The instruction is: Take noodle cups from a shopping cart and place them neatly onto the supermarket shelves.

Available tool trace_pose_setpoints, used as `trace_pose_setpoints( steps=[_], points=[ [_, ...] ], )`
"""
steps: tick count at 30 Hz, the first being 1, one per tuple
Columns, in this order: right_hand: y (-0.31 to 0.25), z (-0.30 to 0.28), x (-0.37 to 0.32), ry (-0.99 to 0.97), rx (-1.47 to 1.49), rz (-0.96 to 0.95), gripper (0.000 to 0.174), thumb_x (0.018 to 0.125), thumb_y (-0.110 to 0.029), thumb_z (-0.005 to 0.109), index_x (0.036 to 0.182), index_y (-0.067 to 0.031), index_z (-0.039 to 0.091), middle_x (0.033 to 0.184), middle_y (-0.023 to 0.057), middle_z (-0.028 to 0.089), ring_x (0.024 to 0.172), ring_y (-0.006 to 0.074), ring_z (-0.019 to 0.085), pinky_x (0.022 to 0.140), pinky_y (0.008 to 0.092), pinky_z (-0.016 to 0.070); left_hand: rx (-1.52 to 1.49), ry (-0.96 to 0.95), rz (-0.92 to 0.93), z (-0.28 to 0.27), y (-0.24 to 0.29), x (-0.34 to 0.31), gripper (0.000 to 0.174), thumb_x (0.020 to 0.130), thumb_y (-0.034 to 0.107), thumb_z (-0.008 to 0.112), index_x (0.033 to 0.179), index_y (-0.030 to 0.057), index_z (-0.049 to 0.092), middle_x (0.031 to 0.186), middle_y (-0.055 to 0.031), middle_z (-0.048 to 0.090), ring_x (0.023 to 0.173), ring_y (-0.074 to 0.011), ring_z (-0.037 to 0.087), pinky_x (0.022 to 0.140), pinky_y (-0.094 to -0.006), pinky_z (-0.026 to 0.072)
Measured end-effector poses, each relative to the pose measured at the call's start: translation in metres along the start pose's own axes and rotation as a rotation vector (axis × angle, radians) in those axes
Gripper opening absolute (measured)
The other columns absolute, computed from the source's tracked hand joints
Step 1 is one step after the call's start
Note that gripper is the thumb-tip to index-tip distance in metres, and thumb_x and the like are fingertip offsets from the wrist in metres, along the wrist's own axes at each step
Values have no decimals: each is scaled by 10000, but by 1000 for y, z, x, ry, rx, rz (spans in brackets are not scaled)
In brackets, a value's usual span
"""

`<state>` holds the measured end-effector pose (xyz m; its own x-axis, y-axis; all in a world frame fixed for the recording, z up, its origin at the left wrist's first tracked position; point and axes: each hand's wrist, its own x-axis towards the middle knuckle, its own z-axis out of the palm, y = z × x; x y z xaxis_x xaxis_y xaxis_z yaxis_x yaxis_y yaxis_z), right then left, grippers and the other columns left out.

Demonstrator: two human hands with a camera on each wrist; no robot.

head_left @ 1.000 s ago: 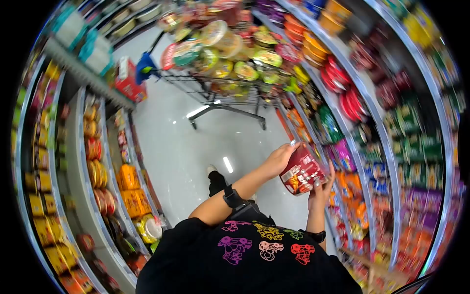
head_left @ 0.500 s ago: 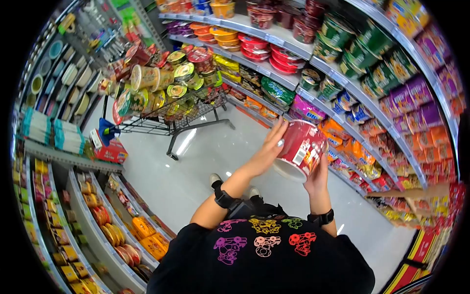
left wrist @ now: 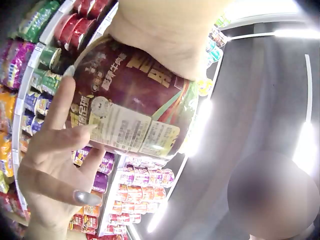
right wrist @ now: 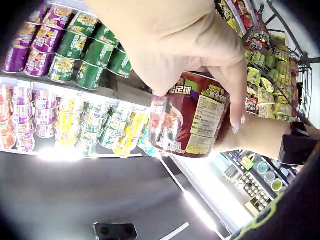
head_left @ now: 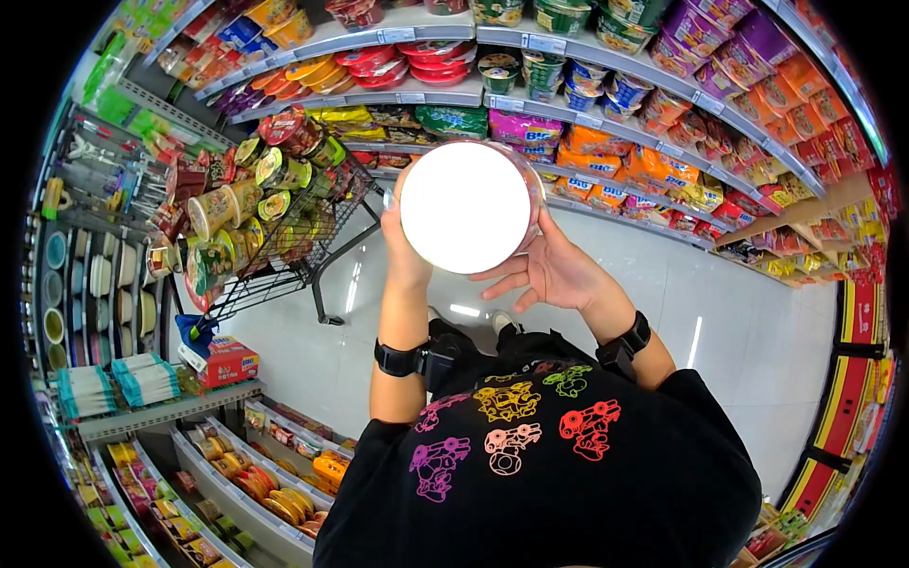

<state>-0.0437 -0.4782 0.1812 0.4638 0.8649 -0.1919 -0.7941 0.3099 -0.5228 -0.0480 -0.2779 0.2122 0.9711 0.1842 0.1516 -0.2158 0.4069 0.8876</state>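
Cup (head_left: 465, 207), dark red, round, held up in front of the person's body, between the two hands and above the floor (head_left: 757, 331). White end faces up towards the head, too bright to read. Pale printed label (left wrist: 135, 129) on its side, next to larger print.

Left hand (head_left: 405, 251) grips the cup round its side; heel and thumb side lie against the wall, the far fingers are hidden behind it. Right hand (head_left: 563, 273) is at the cup's other side, palm part-turned up, fingers spread and slightly bent, not wrapped round. A fingertip is at the cup wall; whether it carries any weight, cannot tell.

Dark band on each wrist. Black shirt (head_left: 568, 483), coloured line drawings across it. One pale shoe (head_left: 503, 321) shows past the shirt's edge.

Cart (head_left: 275, 284) stands off to the person's left, heaped with tubs, green, red and cream, some tipped on their sides. Red box (head_left: 232, 363) near the cart, beside teal packs (head_left: 145, 381).

Shelves (head_left: 544, 43) curve round ahead and to the right: green tubs, red bowls, purple tubs; orange bags (head_left: 606, 151) lower down, beside purple ones.
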Motion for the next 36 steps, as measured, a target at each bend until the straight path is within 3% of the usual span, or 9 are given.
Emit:
trace_pose_setpoints(
  steps=[6, 9, 11, 13, 17, 18, 24, 28, 36],
  points=[
    [7, -9, -1, -166, 63, -58, 808, 905, -682, 155, 1428, -71, 228, 1174, 300, 552, 1037, 413, 604, 614, 421, 605, 378, -171, 179, 17, 32, -11, 527, 960, 360, 341, 1320, -16, 429, 1299, -134, 507, 1162, -220, 524, 980, -332, 428],
    [9, -12, 6, -280, 78, -35, 824, 894, -693, 148, 1427, -72, 242, 1210, 298, 530, 1077, 428, 576, 625, 435, 602, 183, -217, 167, 10, 35, -12, 515, 957, 343, 359, 1316, -18, 439, 1307, -151, 500, 1175, -227, 514, 989, -343, 423],
    [11, -10, 12, -332, -8, -11, 838, 886, -698, 139, 1420, -66, 274, 1241, 280, 519, 1116, 432, 550, 649, 451, 595, 474, -158, 135, 3, 41, -18, 590, 939, 422, 342, 1308, -26, 443, 1312, -166, 496, 1192, -245, 504, 998, -355, 417],
    [9, -5, 17, -350, -196, -1, 852, 882, -697, 126, 1409, -54, 308, 1269, 253, 512, 1154, 432, 522, 681, 471, 585, 470, -139, 113, -4, 46, -16, 669, 913, 496, 326, 1299, -36, 450, 1317, -180, 493, 1206, -263, 496, 1008, -366, 409],
    [21, -19, 36, -364, -320, -212, 686, 944, -566, 289, 1369, -36, 385, 1299, 189, 513, 1143, 370, 542, 869, 473, 517, 106, -186, 105, -18, 45, -8, 797, 859, 601, 298, 1253, -64, 490, 1315, -208, 495, 1220, -294, 488, 1022, -389, 392],
    [16, -14, 37, -420, -231, -190, 597, 950, -470, 420, 1357, -34, 402, 1293, 164, 523, 1117, 324, 560, 926, 475, 481, 111, -196, 116, -22, 48, -5, 791, 861, 596, 299, 1242, -68, 499, 1311, -209, 497, 1215, -294, 492, 1015, -392, 397],
    [12, -1, 43, -180, -769, -286, 582, 761, -161, 783, 1265, -31, 521, 1214, 105, 592, 1096, 204, 561, 930, 372, 469, 212, -388, 148, -29, 74, 8, 750, 882, 569, 328, 1164, -88, 556, 1209, -198, 572, 1102, -265, 567, 945, -367, 444],
    [32, -3, 64, -120, -720, -196, 642, 652, -102, 849, 1224, -41, 565, 1182, 86, 617, 1087, 176, 561, 924, 338, 464, 253, -491, 102, -29, 89, 16, 652, 920, 500, 382, 1113, -86, 590, 1117, -179, 622, 1037, -234, 601, 916, -334, 457],
    [45, 16, 86, -78, -839, -159, 627, 665, -133, 844, 1224, -53, 571, 1201, 86, 610, 1096, 185, 560, 937, 342, 458, 165, -550, -50, -52, 100, 29, 578, 924, 441, 416, 1076, -80, 613, 1067, -172, 648, 981, -223, 625, 883, -324, 479]
  ],
)
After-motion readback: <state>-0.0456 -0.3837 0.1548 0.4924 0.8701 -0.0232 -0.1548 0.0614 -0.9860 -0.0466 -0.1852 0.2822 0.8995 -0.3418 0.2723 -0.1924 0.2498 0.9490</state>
